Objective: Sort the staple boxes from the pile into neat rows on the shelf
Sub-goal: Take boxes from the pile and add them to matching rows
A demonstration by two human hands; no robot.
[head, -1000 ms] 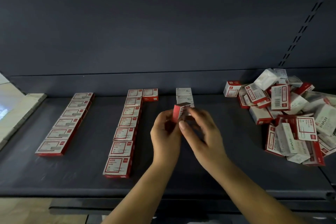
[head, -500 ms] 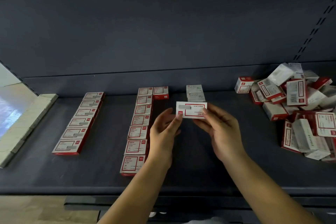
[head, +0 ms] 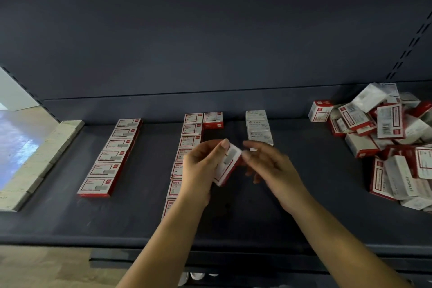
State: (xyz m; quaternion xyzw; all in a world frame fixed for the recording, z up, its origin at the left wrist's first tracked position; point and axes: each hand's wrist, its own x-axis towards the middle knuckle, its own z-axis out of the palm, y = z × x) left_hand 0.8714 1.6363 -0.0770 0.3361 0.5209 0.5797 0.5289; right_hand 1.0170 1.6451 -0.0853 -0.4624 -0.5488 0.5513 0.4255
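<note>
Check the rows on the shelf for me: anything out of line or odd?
One box sits beside the back of the middle row rather than in line. The row on the right is short, its boxes whiter. The pile is jumbled. The left row looks straight.

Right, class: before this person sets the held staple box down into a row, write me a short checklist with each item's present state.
1. Held box gripped by left hand: ok.
2. Right hand grip on the box: cannot tell, blurred.
3. Box level for placing: not ok, tilted.
4. Bare shelf in front of short white row: ok.
5. Left row straight: ok.
6. Pile fully sorted: not ok.
</note>
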